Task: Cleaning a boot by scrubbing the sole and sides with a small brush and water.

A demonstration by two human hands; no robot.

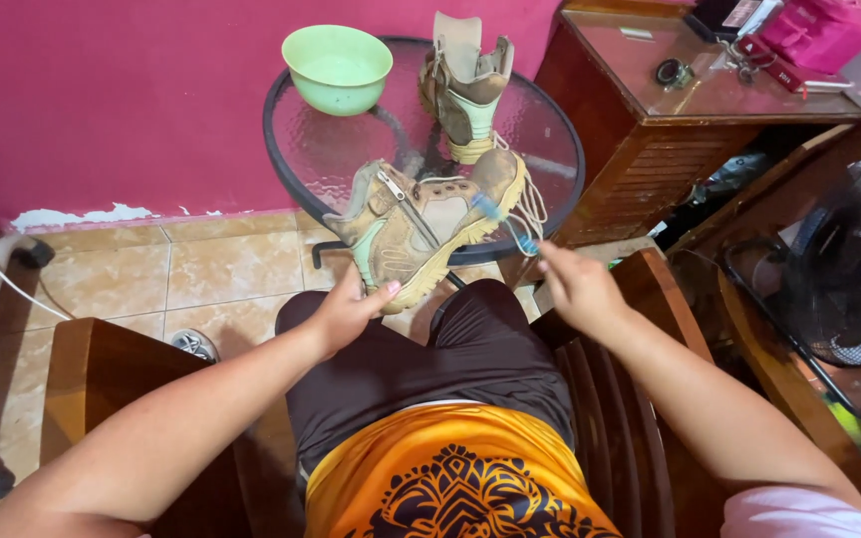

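Tan boots (421, 224) with mint-green trim, blue toothbrush (505, 224), mint-green bowl (337, 67), magenta wall (132, 100), beige floor tiles (221, 269), black shorts (430, 369), orange shirt (450, 478) with dark ornamental print.

Pink box (821, 30) and dark package (724, 15) on cabinet (650, 149).

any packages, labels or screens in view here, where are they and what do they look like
pink box: back right corner of the wooden cabinet, boxy, bright pink.
dark flat device or case: beside the pink box at the top edge, black; cannot tell if it is a screen.
small red package: in front of the pink box, narrow.
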